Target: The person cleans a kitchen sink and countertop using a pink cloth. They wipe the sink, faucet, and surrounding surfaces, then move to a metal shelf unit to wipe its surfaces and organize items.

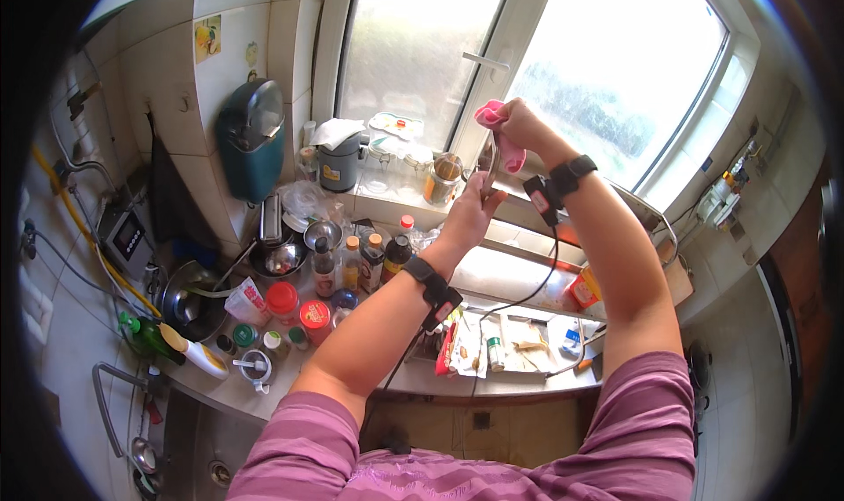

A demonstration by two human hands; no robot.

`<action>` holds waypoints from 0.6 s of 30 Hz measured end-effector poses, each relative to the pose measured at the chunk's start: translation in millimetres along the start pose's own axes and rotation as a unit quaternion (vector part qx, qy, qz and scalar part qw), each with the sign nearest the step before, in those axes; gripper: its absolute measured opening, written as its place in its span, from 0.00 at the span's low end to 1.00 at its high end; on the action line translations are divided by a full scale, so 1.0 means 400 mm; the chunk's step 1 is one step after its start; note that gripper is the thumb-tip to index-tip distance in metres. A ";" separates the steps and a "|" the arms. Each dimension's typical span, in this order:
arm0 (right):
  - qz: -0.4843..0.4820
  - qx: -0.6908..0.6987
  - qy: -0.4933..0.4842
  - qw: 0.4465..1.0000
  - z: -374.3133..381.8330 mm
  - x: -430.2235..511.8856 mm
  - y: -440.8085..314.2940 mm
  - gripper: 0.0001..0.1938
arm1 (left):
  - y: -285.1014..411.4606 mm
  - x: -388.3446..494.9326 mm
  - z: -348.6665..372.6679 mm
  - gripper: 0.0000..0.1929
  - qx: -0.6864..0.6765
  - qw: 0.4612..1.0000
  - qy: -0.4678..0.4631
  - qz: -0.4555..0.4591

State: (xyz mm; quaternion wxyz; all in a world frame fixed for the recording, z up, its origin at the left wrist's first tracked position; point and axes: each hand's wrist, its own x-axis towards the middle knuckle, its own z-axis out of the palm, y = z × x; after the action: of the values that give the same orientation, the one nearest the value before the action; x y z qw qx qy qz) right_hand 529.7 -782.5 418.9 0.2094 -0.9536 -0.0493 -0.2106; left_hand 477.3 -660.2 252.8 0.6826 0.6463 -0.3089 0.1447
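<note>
My left hand (472, 212) grips the lower part of a thin metal utensil (490, 165), held upright in front of the window frame; its exact kind cannot be told. Above it, my right hand (523, 124) is closed on a pink cloth (513, 156), whose bunched end covers the top of the utensil and whose other end hangs down beside it. Behind my hands a window handle (486, 62) juts from the white frame. Just left of my left hand, a glass jar with a brown round thing on top (443, 179) stands on the sill.
Bottles (351, 264) and red-lidded jars (315, 315) crowd the counter at left, near a wok (191, 303) and the sink (217, 435). A metal rack (481, 273) stands below my hands, with a tray of packets (521, 343) in front. A dark cable (550, 270) hangs from my right wrist.
</note>
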 end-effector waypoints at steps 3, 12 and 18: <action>0.020 -0.047 -0.002 0.999 0.010 0.020 -0.014 0.07 | 0.014 -0.004 -0.002 0.18 -0.001 1.000 -0.004 -0.005; -0.153 0.021 0.082 0.985 0.005 -0.254 -0.123 0.10 | 0.013 0.001 -0.027 0.21 -0.007 1.000 0.001 0.002; -0.166 -0.095 0.141 0.971 0.054 -0.343 -0.121 0.15 | 0.025 0.007 -0.028 0.25 0.019 0.998 -0.046 -0.040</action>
State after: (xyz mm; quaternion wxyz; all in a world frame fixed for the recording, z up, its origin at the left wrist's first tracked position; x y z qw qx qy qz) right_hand 404.5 -730.3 361.5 0.0852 -0.9082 -0.1564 -0.3788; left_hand 476.1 -648.6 262.8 0.6603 0.6771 -0.3109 0.0936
